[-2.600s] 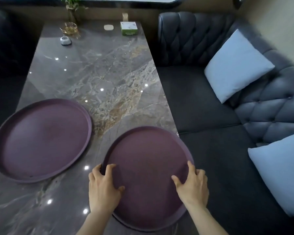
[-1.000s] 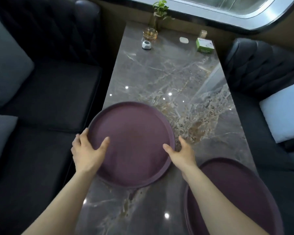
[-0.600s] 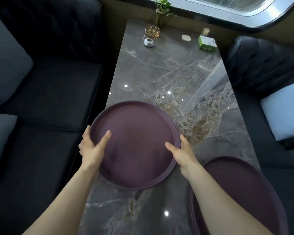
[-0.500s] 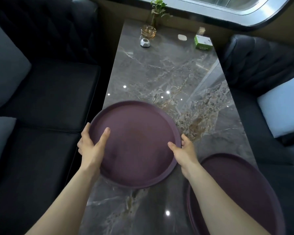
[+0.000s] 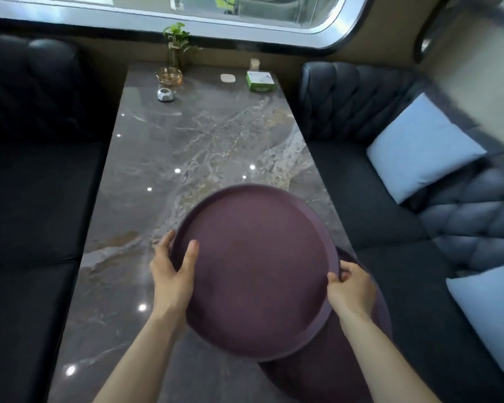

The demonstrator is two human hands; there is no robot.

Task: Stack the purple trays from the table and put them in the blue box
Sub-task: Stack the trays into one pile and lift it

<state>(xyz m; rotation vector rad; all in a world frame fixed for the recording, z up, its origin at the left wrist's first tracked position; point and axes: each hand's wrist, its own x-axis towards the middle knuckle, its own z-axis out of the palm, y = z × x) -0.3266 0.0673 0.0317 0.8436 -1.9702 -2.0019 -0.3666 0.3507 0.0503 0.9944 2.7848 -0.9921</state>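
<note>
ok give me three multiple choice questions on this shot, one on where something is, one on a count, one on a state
1. Where does the small green box sit?
A. at the table's far end by the window
B. on the sofa
C. inside a tray

2. How many round purple trays show?
A. one
B. two
C. four

3. What state is the upper tray in?
A. lying flat and untouched
B. leaning against the window
C. held by both hands, overlapping the lower tray

Answers:
1 A, the small green box stands on the grey marble table near the window.
2 B, the upper round purple tray partly covers the lower purple tray.
3 C, the left hand and right hand each have a grip on its rim.
</note>
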